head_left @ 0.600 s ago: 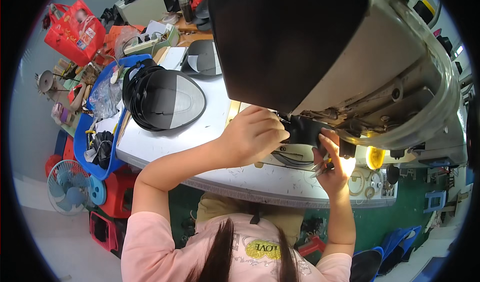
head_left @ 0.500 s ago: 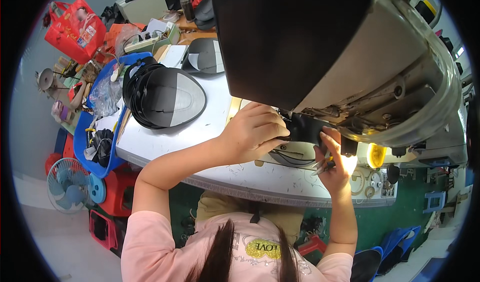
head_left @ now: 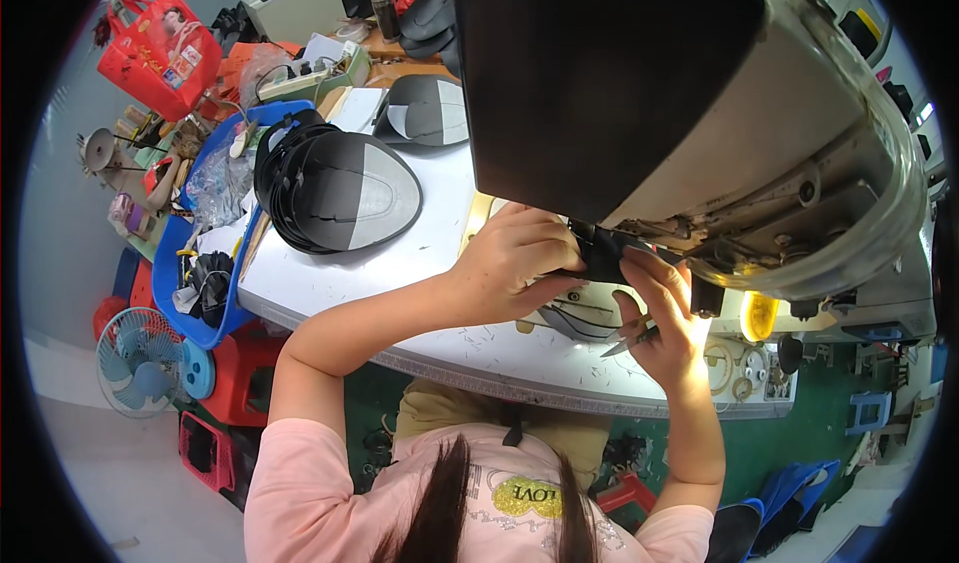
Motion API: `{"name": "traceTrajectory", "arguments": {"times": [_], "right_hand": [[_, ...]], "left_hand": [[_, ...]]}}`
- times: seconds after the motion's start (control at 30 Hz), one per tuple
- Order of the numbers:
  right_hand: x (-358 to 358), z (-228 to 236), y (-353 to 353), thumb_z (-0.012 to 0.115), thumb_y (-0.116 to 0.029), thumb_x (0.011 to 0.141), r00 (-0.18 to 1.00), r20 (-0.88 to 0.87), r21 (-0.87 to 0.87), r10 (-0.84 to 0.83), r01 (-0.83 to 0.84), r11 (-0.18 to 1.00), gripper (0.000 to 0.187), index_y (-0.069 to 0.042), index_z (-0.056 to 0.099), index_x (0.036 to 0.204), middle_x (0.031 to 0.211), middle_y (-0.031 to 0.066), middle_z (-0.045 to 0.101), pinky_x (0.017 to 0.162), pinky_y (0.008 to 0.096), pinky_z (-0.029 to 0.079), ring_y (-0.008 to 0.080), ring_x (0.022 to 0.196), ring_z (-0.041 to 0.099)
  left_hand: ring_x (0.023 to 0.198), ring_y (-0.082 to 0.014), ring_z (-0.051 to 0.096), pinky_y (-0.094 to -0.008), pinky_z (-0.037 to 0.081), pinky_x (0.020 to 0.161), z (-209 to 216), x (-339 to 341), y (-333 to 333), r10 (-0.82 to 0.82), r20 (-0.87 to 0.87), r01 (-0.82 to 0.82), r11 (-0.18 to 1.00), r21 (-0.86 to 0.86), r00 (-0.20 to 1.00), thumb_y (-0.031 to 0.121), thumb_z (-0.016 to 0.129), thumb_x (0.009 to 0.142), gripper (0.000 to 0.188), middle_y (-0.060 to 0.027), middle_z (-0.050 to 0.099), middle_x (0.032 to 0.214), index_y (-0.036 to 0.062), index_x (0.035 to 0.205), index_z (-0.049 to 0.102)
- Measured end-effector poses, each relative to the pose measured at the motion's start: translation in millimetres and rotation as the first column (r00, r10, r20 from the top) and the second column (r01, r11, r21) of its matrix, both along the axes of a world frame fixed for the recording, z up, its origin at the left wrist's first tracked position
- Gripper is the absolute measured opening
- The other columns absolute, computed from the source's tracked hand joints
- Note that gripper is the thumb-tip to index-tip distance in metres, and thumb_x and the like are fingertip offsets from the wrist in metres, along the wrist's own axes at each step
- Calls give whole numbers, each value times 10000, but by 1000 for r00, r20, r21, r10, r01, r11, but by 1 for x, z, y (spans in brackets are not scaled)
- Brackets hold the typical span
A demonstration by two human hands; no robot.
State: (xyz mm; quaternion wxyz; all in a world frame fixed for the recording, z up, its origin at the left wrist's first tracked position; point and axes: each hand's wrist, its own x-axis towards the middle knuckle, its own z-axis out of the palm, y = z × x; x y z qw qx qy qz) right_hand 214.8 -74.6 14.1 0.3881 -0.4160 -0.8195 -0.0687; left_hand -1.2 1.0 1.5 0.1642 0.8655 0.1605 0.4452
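Observation:
A black shoe-upper piece lies under the head of a sewing machine. My left hand pinches its left edge, fingers bent and closed. On its right side the fingertips of my right hand press down. Tucked in that same right hand is a pair of thread snips, pointed blades facing left and down. Part of the upper curves below the machine bed, in front of my hands. The machine head hides the needle area.
A stack of black-and-grey shoe uppers stands left on the white table, another upper behind it. A blue bin with scraps adjoins the table. Further left are a fan and a red bag. A yellow lamp glows at right.
My right hand has shifted slightly left along the black piece, and the snips' blades now show more clearly. My left hand still pinches the piece. The whole view has shifted a little.

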Motion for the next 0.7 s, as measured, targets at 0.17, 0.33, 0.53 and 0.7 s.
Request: {"name": "traceTrajectory", "arguments": {"times": [0.17, 0.33, 0.53, 0.7], "right_hand": [[8, -1, 1, 711, -10, 633, 1000, 5, -107, 6, -6, 994, 552, -140, 651, 1166, 1220, 45, 623, 839, 355, 496, 240, 1010, 618], [1, 9, 0, 668, 69, 679, 999, 1, -81, 41, -41, 996, 446, -86, 663, 1097, 1127, 92, 647, 786, 362, 498, 271, 913, 629], [6, 10, -2, 635, 91, 633, 995, 100, -113, 26, -14, 993, 507, -88, 659, 1107, 1184, 74, 641, 874, 371, 483, 232, 1002, 634], [23, 2, -4, 637, 95, 601, 997, -56, -382, 48, -66, 922, 581, -115, 645, 1143, 1220, 50, 625, 820, 322, 504, 220, 1009, 632]], "left_hand": [[894, -238, 595, -381, 417, 822, -3, 4, 0, -9, 29, 8, 1000, 10, 1000, 80, 782, 648, 210, -26, 633, 836, 80, 803, 639], [879, -234, 590, -384, 412, 823, -4, 2, -1, 5, -12, -4, 1000, 25, 1000, 88, 770, 670, 196, -23, 620, 829, 88, 812, 635], [691, -260, 616, -360, 462, 596, -2, 2, 3, -68, 17, 65, 988, 141, 998, -5, 766, 593, 254, -70, 615, 788, 46, 811, 647], [819, -216, 554, -410, 432, 794, -4, 11, -7, 60, 19, -63, 944, 325, 998, 83, 698, 624, 184, -17, 546, 772, 71, 782, 605]]}}
